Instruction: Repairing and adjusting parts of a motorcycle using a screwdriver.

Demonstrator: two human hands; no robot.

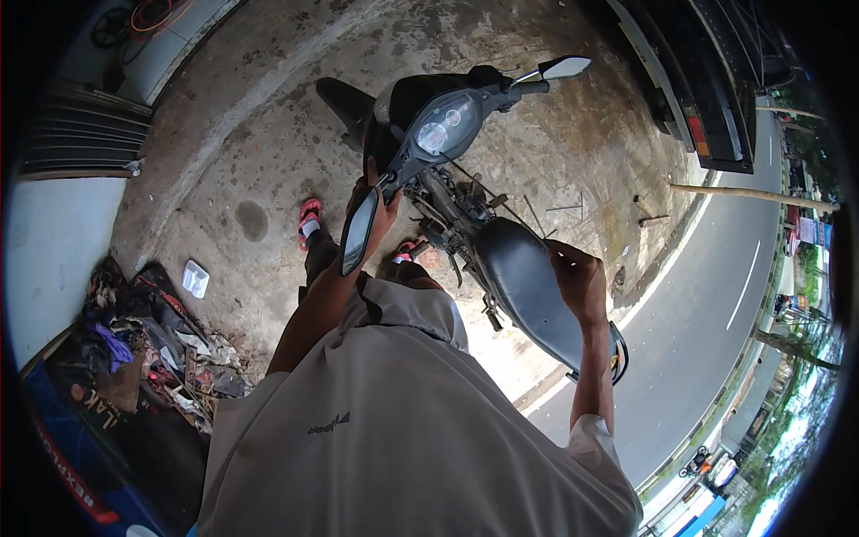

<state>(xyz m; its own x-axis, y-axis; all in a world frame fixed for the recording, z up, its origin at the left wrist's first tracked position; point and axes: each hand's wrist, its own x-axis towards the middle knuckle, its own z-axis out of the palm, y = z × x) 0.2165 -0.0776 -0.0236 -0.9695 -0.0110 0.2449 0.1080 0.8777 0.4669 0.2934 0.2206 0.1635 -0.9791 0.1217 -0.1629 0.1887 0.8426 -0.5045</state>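
A black motorbike stands in front of me, its body panels off around the middle so the frame and engine parts (452, 210) show. My left hand (385, 215) is closed round the left end of the handlebar, partly hidden behind the left mirror (360, 234). Above the black seat (528, 282), my right hand (580, 279) has its fingers pinched together. A thin dark strand, like a cable, runs from near the instrument cluster (445, 125) to those fingertips. The right mirror (564, 68) sticks out at the far side.
Discarded rags and scraps (170, 349) lie in a heap at the left, beside a white foam box (195, 279). A truck (707, 98) stands at the far right, with the road (707, 295) along the right. My feet wear red sandals (310, 211).
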